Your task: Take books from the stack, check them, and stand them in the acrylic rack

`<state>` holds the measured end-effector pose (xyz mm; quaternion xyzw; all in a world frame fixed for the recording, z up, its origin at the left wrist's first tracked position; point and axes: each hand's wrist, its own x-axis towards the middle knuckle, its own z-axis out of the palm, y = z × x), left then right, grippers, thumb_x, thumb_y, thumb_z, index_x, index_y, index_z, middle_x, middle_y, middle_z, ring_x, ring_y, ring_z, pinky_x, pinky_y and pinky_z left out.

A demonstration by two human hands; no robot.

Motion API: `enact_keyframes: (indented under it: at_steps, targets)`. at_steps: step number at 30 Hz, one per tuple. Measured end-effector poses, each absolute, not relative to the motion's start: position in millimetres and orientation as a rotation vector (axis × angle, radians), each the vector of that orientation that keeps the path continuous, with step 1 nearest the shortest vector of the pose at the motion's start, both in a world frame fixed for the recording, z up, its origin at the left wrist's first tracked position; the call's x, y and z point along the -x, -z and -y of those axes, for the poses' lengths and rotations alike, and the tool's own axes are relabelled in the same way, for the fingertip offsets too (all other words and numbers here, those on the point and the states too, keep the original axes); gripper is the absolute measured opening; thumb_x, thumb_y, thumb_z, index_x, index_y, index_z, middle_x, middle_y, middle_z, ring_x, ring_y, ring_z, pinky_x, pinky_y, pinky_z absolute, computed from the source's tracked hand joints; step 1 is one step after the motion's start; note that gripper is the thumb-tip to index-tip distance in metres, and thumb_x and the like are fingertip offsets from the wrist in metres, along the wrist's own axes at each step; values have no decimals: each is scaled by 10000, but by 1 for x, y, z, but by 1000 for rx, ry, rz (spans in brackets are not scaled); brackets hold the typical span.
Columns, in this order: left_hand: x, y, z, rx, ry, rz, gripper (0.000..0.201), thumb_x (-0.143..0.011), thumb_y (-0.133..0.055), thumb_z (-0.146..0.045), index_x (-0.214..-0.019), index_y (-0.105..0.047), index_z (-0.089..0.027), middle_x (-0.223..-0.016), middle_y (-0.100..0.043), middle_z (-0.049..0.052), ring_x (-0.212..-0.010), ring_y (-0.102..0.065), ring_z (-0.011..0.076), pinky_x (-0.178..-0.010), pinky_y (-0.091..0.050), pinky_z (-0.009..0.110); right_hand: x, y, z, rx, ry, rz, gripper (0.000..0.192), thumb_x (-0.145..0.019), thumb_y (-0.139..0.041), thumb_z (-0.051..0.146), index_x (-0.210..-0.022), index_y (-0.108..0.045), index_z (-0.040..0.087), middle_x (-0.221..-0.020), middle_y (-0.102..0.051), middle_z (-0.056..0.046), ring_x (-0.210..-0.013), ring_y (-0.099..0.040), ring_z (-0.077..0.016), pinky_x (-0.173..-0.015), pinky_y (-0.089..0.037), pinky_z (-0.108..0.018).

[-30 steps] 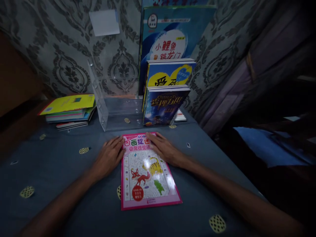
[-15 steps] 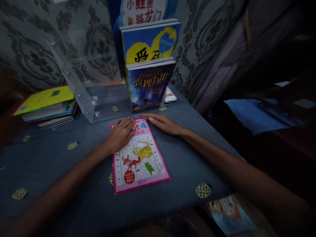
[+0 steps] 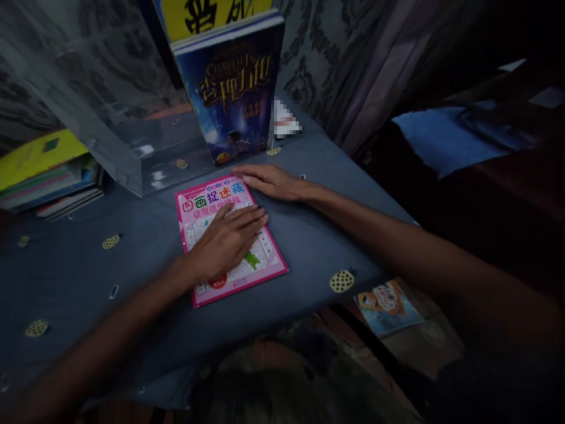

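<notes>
Hands flat on pink puzzle book [image 3: 207,203]
Left hand [image 3: 227,241] spread across cover; right hand [image 3: 269,181] open, seemingly touching top edge.

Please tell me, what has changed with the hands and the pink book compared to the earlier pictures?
The left hand slid from the left edge of the pink book onto its cover and now lies flat over the drawings. The right hand moved off the top corner and lies on the cloth by the top right corner. The book stays flat and closed; the standing books are unmoved.
</notes>
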<state>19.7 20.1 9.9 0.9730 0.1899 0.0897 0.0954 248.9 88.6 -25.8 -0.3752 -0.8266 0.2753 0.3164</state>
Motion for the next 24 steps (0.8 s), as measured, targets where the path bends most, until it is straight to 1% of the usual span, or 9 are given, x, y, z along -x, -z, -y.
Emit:
enact_keyframes:
  at_steps: [4,9,12,14,17,20,22,24]
  targets:
    - [-18,-16,9,-2871,-208,-465,413,-1061,-359,-258,-1426,-543,-193,-1473,-578,93,-1407,-487,237,-1196,-307,516,-247,25,-86,1006,-657,2226,484,-1046,-391,427,-1469,-505,220,-1501,-555,-73,-1373,-515,-236,-1158,-387,-483]
    - [-13,-19,33,-2860,-185,-377,404,-1061,-363,-246,-1422,-543,-217,-1473,-578,79,-1445,-442,239,-1220,-267,563,-245,23,-82,1047,-593,2276,469,-1056,-377,408,-1473,-491,226,-1509,-545,-75,-1376,-507,-235,-1158,-375,-500]
    - [-11,-16,38,-2854,-177,-386,404,-1059,-362,-231,-1423,-538,-229,-1488,-563,79,-1456,-427,237,-1216,-266,580,-243,21,-78,1085,-576,2322,470,-1055,-383,397,-1487,-467,231,-1534,-518,-72,-1394,-490,-240,-1197,-296,-537]
    - [-11,-14,38,-2854,-170,-387,407,-1056,-367,-224,-1429,-529,-229,-1496,-554,82,-1463,-417,238,-1211,-272,587,-241,20,-75,1113,-574,2345,487,-1050,-397,396,-1500,-448,215,-1565,-476,-85,-1430,-451,-247,-1224,-232,-550]
    - [-11,-13,37,-2878,-156,-387,417,-1053,-366,-214,-1444,-510,-222,-1514,-533,88,-1476,-398,237,-1208,-276,589,-239,18,-69,1144,-557,2370,530,-1035,-430,415,-1514,-423,188,-1594,-425,-114,-1466,-402,-261,-1233,-206,-557]
    - [-10,-14,38,-2927,-108,-356,432,-1047,-367,-205,-1459,-494,-243,-1526,-521,56,-1483,-385,226,-1234,-246,565,-238,17,-65,1151,-532,2386,548,-1024,-448,427,-1525,-409,211,-1596,-421,-109,-1472,-395,-267,-1232,-207,-574]
    - [-11,-17,41,-2960,-65,-321,436,-1046,-377,-213,-1462,-498,-259,-1522,-526,26,-1486,-380,214,-1264,-213,511,-237,17,-65,1149,-524,2397,562,-1013,-463,437,-1528,-407,220,-1596,-419,-106,-1475,-391,-276,-1229,-216,-585]
    - [-11,-20,45,-2980,-29,-292,436,-1051,-365,-221,-1463,-504,-249,-1519,-526,12,-1489,-375,215,-1277,-203,476,-237,18,-66,1146,-508,2402,566,-1009,-462,450,-1525,-415,224,-1588,-429,-101,-1470,-398,-285,-1228,-223,-594]
